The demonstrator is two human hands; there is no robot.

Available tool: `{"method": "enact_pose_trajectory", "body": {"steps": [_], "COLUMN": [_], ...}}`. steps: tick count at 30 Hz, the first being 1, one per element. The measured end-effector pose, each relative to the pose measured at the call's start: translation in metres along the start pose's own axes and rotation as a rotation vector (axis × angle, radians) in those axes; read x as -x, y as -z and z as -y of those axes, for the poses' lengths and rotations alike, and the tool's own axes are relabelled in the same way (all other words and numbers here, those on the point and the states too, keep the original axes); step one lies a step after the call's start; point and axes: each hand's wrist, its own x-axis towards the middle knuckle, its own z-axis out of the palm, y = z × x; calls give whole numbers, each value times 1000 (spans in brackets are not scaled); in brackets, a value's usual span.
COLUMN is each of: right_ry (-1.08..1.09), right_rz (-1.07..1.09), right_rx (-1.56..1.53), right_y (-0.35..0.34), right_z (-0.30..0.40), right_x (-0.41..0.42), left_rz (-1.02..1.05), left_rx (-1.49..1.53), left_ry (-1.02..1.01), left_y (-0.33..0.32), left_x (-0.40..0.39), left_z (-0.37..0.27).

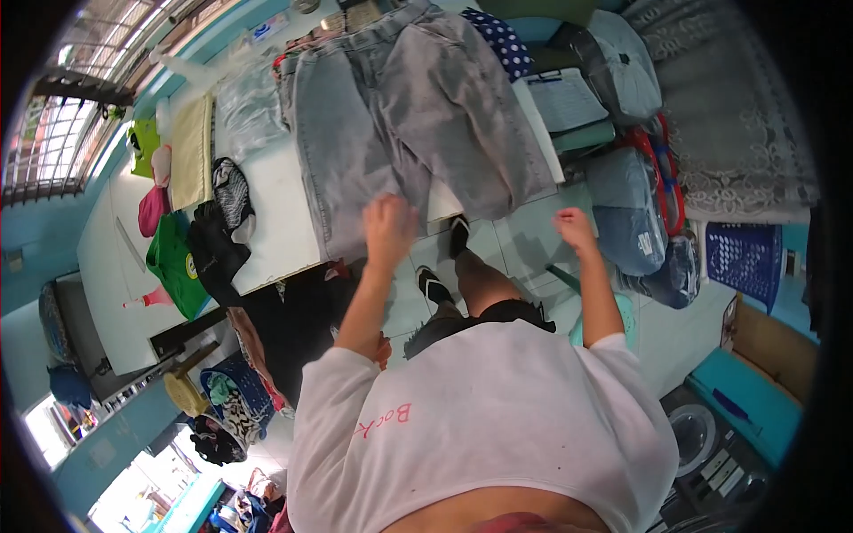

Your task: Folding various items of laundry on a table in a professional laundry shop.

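Note:
Grey denim trousers (346, 140) lie spread on a white table (276, 220), their waistband at the far side and both leg ends towards me. One leg end hangs past the table's near edge. My left hand (388, 226) is over the lower part of the left trouser leg, slightly blurred; whether its fingers grip the cloth is not clear. Off to the right, my right hand (576, 230) is in the air beyond the other leg end, its fingers loosely bent and nothing visible in them.
Left on the table are a black garment (216, 243), a green bag (176, 260), folded yellow cloth (192, 153) and clear plastic (252, 100). A clipboard with papers (566, 100) and bagged folded clothes (626, 213) stand right. A turquoise stool (626, 316) is beside my right arm.

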Motion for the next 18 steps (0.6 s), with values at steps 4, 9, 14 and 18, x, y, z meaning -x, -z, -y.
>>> {"method": "enact_pose_trajectory", "body": {"steps": [4, 9, 14, 18], "right_ry": [230, 312, 311, 341], "right_rz": [-164, 61, 96, -43], "right_rx": [11, -72, -10, -144], "right_y": [-35, -43, -45, -53], "right_z": [-4, 3, -8, -15], "right_x": [-24, -49, -46, -47], "left_rz": [628, 351, 354, 246], "left_rx": [327, 479, 563, 742], "left_ry": [566, 629, 599, 716], "left_y": [-52, -137, -166, -148], "left_x": [42, 50, 38, 38], "left_z": [-59, -50, -49, -94]}}
